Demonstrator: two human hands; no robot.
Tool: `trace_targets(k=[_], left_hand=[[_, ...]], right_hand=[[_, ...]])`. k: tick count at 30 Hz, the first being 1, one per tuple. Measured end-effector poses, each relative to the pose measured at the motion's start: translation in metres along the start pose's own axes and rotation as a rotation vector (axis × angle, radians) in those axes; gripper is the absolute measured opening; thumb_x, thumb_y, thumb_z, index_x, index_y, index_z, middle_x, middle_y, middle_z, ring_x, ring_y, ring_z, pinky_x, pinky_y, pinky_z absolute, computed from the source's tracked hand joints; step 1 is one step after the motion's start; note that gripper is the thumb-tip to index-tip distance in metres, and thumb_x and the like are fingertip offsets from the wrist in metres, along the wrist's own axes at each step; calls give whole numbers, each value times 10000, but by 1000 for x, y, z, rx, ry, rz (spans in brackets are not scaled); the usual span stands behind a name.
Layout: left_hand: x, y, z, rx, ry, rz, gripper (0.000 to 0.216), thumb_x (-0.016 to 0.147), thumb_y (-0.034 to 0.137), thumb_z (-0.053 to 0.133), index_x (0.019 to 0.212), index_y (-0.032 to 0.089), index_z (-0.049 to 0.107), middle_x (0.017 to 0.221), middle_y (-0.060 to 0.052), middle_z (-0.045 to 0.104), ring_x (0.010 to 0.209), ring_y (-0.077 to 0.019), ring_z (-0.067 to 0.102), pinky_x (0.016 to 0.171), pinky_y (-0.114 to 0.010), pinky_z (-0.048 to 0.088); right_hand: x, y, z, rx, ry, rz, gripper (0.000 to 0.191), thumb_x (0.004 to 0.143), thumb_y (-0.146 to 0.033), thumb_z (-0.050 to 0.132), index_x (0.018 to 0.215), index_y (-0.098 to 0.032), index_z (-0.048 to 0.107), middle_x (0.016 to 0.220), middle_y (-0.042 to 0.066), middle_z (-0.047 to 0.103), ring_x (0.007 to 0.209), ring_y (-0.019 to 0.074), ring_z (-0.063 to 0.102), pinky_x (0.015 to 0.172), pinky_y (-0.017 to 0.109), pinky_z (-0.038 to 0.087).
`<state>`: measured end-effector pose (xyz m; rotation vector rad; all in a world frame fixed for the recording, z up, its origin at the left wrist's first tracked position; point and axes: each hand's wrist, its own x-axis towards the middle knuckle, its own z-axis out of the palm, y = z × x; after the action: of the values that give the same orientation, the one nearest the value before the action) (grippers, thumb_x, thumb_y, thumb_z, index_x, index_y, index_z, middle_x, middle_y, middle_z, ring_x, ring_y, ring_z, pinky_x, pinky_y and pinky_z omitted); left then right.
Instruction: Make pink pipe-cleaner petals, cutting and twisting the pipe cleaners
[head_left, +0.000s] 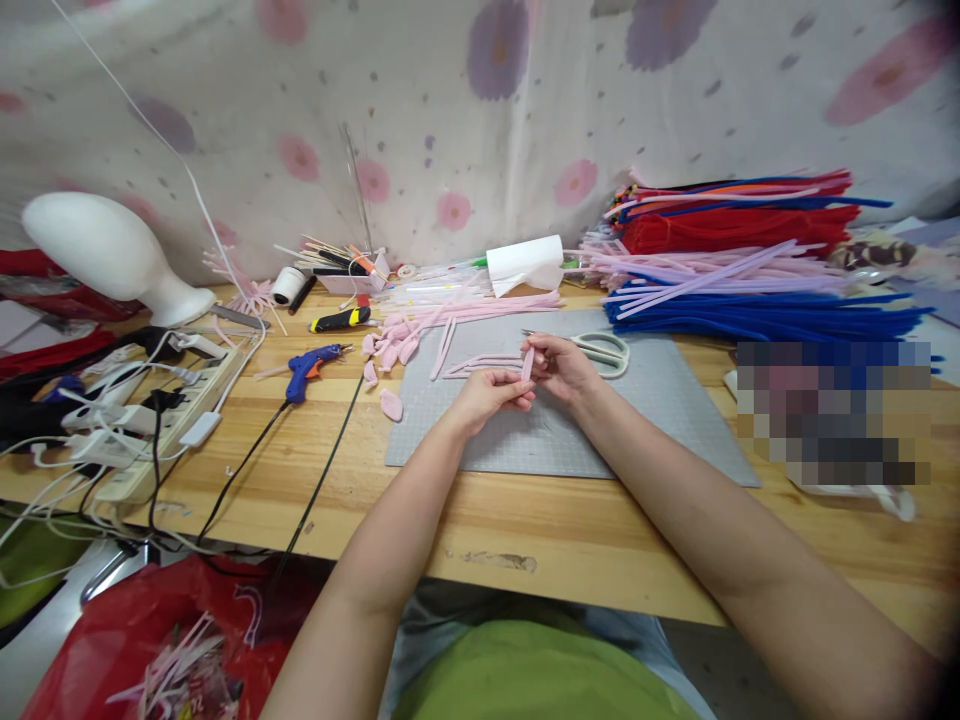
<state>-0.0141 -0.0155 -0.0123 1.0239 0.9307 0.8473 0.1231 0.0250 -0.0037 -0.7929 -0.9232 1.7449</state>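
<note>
While the two hands meet above a grey cutting mat with grid lines [660, 425], the left hand [491, 392] pinches between its thumb and fingers a small, narrow, pale pink fuzzy piece [528, 366]. The right hand [561, 368], with fingers bent, closes on the same piece, just beside the left fingertips. Folded pale pink fuzzy stems [480, 364] lie on the mat behind the left hand. Scissors with pale green handles [625, 354] are partly hidden by the right hand. Toward the left are pink petal-shaped pieces [391, 404] and a blue glue gun with orange trigger [302, 380].
</note>
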Motion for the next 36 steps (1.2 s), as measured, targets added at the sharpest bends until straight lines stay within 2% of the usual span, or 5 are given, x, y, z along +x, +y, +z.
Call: trace_targets(k=[20, 26, 29, 33, 36], left_hand=[[0, 5, 0, 149, 87, 20, 233, 602, 289, 698, 707, 100, 608, 614, -15, 625, 502, -68, 548, 555, -212, 430], [3, 10, -25, 351, 261, 103, 266, 693, 335, 589, 860, 130, 614, 615, 6, 602, 475, -70, 498, 491, -201, 346], [0, 12, -32, 668, 268, 194, 305, 727, 407, 518, 739, 131, 648, 505, 31, 511, 454, -66, 413, 490, -211, 281], [-8, 18, -33, 1108, 242, 161, 343, 691, 459, 539, 584, 149, 640, 471, 24, 464, 480, -83, 384, 498, -237, 221], [-10, 23, -37, 1174, 436, 142, 384, 745, 491, 466, 649, 171, 657, 533, 3, 526, 531, -107, 438, 519, -242, 246]], right_hand=[[6, 0, -5, -120, 37, 20, 232, 629, -359, 642, 703, -142, 602, 484, -54, 399, 385, 29, 234, 362, 206, 131], [14, 0, -31, -834, 293, -322, 184, 682, -352, 607, 705, -171, 624, 630, 2, 518, 556, 101, 419, 542, 254, 315], [18, 6, -42, -1242, 242, -409, 144, 696, -293, 594, 755, -177, 656, 715, 37, 552, 653, 146, 459, 652, 298, 349], [21, 14, -39, -1496, 132, -430, 168, 740, -274, 554, 835, -187, 662, 792, 64, 572, 755, 180, 489, 737, 321, 357], [23, 17, -32, -1565, 90, -436, 116, 747, -215, 535, 769, -184, 645, 791, 61, 577, 811, 192, 499, 749, 313, 366]])
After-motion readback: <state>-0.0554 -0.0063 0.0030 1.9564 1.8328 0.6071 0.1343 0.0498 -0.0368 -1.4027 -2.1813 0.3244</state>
